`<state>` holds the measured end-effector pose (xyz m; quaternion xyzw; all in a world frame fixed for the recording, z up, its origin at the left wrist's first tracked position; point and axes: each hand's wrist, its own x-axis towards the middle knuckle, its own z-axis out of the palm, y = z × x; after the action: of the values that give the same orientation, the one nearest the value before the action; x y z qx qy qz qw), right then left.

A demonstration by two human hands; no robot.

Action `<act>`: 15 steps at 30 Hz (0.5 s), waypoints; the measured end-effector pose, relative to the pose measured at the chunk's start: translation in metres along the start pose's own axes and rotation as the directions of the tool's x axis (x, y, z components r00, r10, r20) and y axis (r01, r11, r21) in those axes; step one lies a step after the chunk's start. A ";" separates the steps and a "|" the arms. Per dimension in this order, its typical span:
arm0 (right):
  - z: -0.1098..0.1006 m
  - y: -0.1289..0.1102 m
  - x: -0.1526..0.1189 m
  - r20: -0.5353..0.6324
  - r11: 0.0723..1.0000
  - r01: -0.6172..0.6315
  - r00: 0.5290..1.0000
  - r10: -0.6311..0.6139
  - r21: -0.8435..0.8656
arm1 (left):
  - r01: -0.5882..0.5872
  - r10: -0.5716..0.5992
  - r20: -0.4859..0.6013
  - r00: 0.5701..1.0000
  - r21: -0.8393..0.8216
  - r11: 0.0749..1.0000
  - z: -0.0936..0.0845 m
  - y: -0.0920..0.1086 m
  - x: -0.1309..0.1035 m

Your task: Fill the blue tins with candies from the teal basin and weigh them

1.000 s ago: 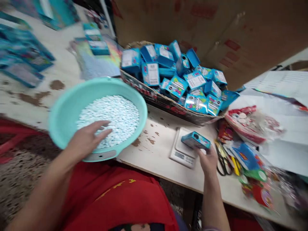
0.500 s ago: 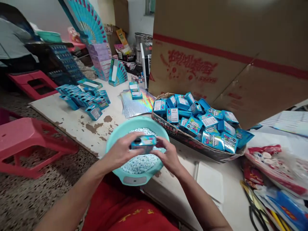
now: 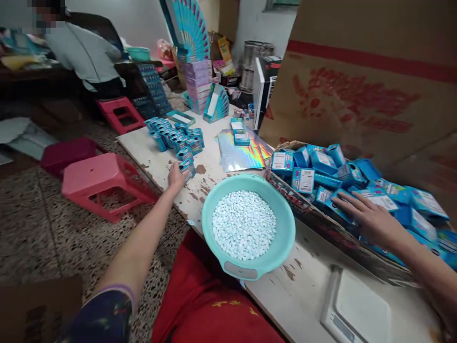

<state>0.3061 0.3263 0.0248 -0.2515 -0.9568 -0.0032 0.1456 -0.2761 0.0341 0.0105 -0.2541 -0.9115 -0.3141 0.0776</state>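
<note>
My left hand [image 3: 176, 177] is reached out to the table's left part, with its fingers closed around a small blue candy box [image 3: 187, 166]. That box stands at the near end of a group of similar blue boxes [image 3: 173, 133]. On the right, my right hand [image 3: 369, 219] lies over a cardboard carton [image 3: 321, 228] heaped with blue boxes [image 3: 303, 180]. Its fingers are stretched out, touching a box at the near side. Between my hands sits a turquoise basin [image 3: 283, 238] holding many small pale-blue candies [image 3: 244, 224].
A white scale [image 3: 362, 305] lies at the near right. Shiny holographic sheets [image 3: 232, 155] with two blue boxes lie behind the basin. A large cardboard box [image 3: 357, 71] stands behind the carton. Pink stools [image 3: 94, 178] and a seated person [image 3: 85, 50] are on the left.
My hands have parted from above the basin. The left took the box to the group at the left; the right moved over the carton. The view has swung left.
</note>
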 end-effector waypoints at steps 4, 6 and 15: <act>0.006 -0.012 0.015 0.049 0.972 -0.154 0.988 0.148 0.177 | 0.027 -0.030 -0.094 0.995 -0.033 0.999 0.014 -0.001 0.000; 0.003 -0.019 0.015 0.034 0.947 -0.199 0.980 0.197 0.251 | -0.038 0.036 -0.169 0.985 -0.006 0.999 0.007 0.004 -0.014; -0.014 -0.126 0.006 -0.529 0.605 0.025 0.515 0.675 0.796 | -0.718 0.717 0.379 0.585 -0.170 0.675 0.001 0.113 -0.124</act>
<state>0.2441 0.2183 0.0484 -0.3367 -0.6270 0.2911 0.6393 -0.1116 0.0588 0.0326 -0.6601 -0.7258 -0.1937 0.0024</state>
